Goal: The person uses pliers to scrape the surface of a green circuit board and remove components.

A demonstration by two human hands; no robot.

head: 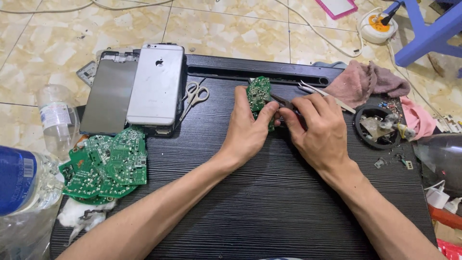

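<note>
Green circuit board (259, 94): pinched upright in left hand (248, 130), long axis running away from body. Dark pliers (284, 102): clamped in right hand (317, 127), tip touching board's right edge. Tweezers (320, 94) just beyond right hand.

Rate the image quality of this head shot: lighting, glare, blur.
Head view: soft, even light with faint shadows under the left hand and right hand; mild glare on the silver phone; circuit board sharp; blue bottle at the left edge blurred; slight wide-angle bending at the edges.
</note>
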